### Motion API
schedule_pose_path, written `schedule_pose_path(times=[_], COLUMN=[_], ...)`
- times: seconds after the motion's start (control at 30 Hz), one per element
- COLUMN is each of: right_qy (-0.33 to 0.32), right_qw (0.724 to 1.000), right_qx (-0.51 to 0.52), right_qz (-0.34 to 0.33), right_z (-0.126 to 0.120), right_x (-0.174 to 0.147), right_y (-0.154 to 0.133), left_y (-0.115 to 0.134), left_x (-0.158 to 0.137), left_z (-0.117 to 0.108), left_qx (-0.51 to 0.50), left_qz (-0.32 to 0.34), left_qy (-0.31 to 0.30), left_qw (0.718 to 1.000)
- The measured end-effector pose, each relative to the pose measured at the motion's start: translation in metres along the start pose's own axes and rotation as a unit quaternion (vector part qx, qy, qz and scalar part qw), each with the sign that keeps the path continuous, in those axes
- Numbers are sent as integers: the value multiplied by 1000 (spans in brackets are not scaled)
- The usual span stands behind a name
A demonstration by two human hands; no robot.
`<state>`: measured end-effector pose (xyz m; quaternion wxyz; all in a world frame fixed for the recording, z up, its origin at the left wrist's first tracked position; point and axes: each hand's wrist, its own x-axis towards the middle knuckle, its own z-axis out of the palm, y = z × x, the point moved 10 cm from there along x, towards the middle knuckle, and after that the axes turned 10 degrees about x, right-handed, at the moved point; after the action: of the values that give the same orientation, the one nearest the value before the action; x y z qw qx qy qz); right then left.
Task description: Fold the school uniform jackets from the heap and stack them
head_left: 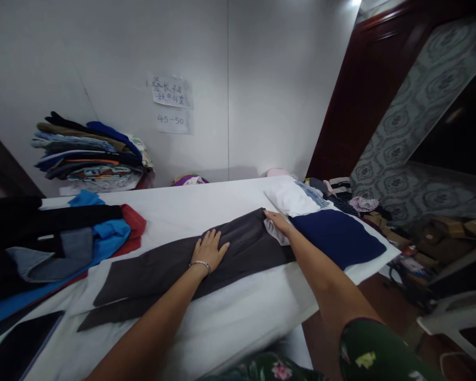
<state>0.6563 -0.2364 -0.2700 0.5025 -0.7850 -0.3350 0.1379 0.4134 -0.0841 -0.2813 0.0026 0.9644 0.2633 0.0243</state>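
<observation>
Left fingers (211, 238) lie spread on grey trousers (238, 251), right fingers (271, 216) pinching their edge (wall note (173, 121): "45-50").

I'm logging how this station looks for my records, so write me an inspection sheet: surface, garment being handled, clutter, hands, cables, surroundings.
Surface: white-covered table, its cover wrinkled near the front.
Garment: dark grey trousers, laid lengthwise across the middle, leg ends to the left.
Clutter: heap at left with a blue garment and a red garment; dark-screened device at front left; navy garment at right.
Hands: left hand flat on the trousers; right hand pinching their upper right corner.
Cables: a pale curved line by the white plastic chair might be one; cannot tell.
Surroundings: handwritten paper sheet on the wall, another below; clothes stack beyond the table's back edge.
</observation>
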Motion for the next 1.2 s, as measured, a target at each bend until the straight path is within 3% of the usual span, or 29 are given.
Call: schedule_pose_path(times=[0.13, 0.2, 0.27, 0.33, 0.4, 0.5, 0.57, 0.73, 0.93, 1.03, 1.2], right_qy=[93, 117, 129, 129, 114, 75, 59, 66, 110, 92, 59], right_qw=[993, 988, 984, 982, 983, 989, 992, 998, 985, 986, 993], right_qx=[62, 80, 91, 101, 112, 113, 96, -3, -116, -125, -28], right_qz=[40, 67, 86, 96, 89, 58, 51, -11, -67, -62, -94], right_z=[-67, -86, -94, -93, -86, -75, -71, -73, -70, -64, -65], right_x=[-45, -79, -112, -140, -159, -170, -170, -156, -154, -158, -167], right_y=[23, 39, 53, 63, 66, 62, 61, 45, 17, 18, 27], left_y=[-4, -5, 1, 22, 56, 101, 116, 114, 79, 85, 101], left_x=[3, 3, -3, -16, -35, -58, -62, -40, -24, -31, -47], left_z=[-1, -9, -28, -52, -67, -64, -55, -47, -62, -56, -51], left_qx=[-20, -39, -55, -63, -66, -49, -20, 21, -95, -49, 2], left_qz=[-2, -11, -8, 42, 132, 243, 267, 216, 96, 144, 222], left_qy=[8, 18, 67, 134, 165, 138, 108, 71, 103, 94, 92], left_qw=[1000, 999, 996, 988, 975, 959, 957, 974, 985, 984, 971])
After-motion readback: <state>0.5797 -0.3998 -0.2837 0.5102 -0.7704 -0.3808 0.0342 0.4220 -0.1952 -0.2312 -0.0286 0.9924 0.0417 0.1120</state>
